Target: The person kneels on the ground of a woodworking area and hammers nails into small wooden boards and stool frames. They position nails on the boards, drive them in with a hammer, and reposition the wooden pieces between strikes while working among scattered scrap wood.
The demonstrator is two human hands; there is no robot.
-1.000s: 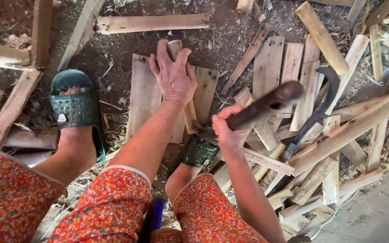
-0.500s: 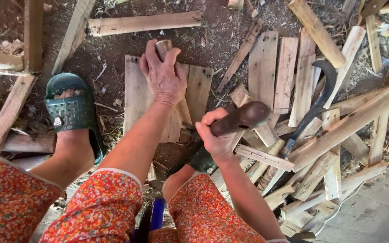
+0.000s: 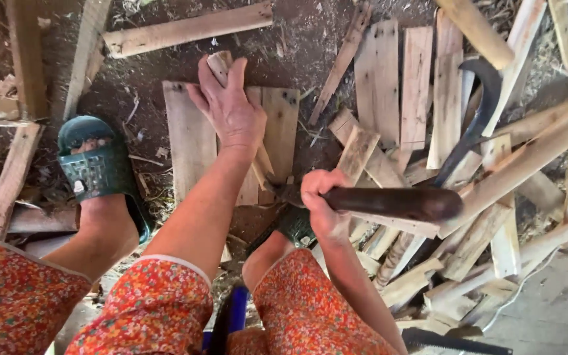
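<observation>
Looking down: a person sits low over a dirt floor covered in scrap wood, knees in orange flowered trousers at the bottom of the view
Left hand: the left hand [image 3: 231, 112] lies palm down with fingers spread over a narrow stick [image 3: 221, 64], pinning it flat; fingers are apart and pressing, not wrapped round it
Stick: it pokes out past the fingertips at the top and runs under the palm toward the wrist, lying on the board
Board: a pale board [image 3: 189, 141] of a few planks side by side sits flat on the dirt right under the left hand, between the two feet
Right hand: the right hand [image 3: 320, 204] is clamped tight in a fist round a dark handle [image 3: 396, 202], which sticks out to the right and looks a bit blurred
Blade: the metal end at the fist sits low, just beside the near end of the stick; can't tell if it's touching the wood
Left foot: a green sandal [image 3: 96, 167] on the dirt, just left of the board
Right foot: mostly hidden under the right fist, only a bit of green shows
Sickle: a curved dark sickle [image 3: 474, 121] lies on the pile of wood offcuts [image 3: 468, 243] to the right, well apart from both hands
Top: one long plank [image 3: 189, 27] lies across the dirt above the board
Bottom right: a saw blade [image 3: 455, 342] peeks in at the edge
</observation>
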